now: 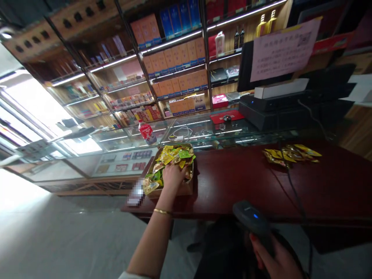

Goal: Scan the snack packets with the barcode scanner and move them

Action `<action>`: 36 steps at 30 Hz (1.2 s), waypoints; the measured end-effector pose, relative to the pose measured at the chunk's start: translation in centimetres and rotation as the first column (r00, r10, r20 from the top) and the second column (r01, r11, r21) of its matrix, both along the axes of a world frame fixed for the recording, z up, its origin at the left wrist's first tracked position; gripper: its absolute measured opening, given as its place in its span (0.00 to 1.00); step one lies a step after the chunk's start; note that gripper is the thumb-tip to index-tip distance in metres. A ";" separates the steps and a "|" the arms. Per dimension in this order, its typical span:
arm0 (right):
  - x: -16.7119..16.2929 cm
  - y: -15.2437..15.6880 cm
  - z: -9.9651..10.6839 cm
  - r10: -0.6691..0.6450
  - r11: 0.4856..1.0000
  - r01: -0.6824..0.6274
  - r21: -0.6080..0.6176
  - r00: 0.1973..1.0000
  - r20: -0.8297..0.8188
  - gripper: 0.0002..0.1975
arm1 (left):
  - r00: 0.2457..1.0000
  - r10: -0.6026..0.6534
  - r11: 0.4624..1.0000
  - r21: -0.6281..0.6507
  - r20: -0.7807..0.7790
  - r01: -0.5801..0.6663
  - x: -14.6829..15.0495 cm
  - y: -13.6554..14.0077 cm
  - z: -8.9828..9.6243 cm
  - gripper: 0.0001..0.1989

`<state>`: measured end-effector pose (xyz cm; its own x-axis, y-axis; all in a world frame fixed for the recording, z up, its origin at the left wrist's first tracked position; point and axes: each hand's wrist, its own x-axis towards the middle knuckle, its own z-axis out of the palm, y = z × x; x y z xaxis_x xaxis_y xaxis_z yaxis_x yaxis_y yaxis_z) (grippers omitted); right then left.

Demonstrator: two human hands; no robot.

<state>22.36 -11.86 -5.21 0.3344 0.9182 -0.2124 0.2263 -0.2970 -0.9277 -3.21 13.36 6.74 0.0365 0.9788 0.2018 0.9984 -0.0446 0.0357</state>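
Note:
My left hand (173, 175) reaches down into an open cardboard box (184, 189) on the dark red table. Yellow, gold and green snack packets (171, 154) fill this box. The left fingertips are sunk among them, so I cannot tell whether they grip one. At the lower right my right hand (274, 255) is wrapped round the handle of a black barcode scanner (252, 219), which shows a lit blue light. A small pile of similar packets (290, 154) lies on the table's right side.
A cable (296, 190) runs across the table (226, 174) at the right. Behind stands a glass counter (200, 131) with a red-labelled bottle (147, 132), a mouse (227, 118) and a monitor (245, 66). A blurred-out object (136, 193) lies left of the box.

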 end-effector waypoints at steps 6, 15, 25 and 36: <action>-3.1 0.0 1.7 0.093 0.996 -0.094 -0.002 0.993 -0.068 0.29 | 0.997 0.057 0.997 -0.042 -0.051 -0.060 -0.2 1.0 -2.6 0.27; -3.4 -0.9 2.4 0.117 0.993 -0.115 0.023 0.990 -0.080 0.27 | 0.944 0.068 0.996 0.030 0.322 -0.082 -2.2 -1.3 -1.9 0.10; -2.8 0.4 3.6 0.030 0.996 -0.027 0.084 0.999 -0.044 0.25 | 0.162 -0.174 0.948 0.121 0.971 0.293 4.6 -8.4 -9.8 0.37; -3.4 0.5 4.8 0.078 0.996 -0.075 0.044 0.994 -0.073 0.25 | 0.354 -0.347 0.923 0.249 0.869 0.293 5.3 -8.3 -13.6 0.32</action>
<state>18.96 -11.37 -0.36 0.2475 0.9488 -0.1960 0.1762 -0.2430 -0.9539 2.12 5.03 -6.85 0.1209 0.9242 0.3622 0.3083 -0.3818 0.8713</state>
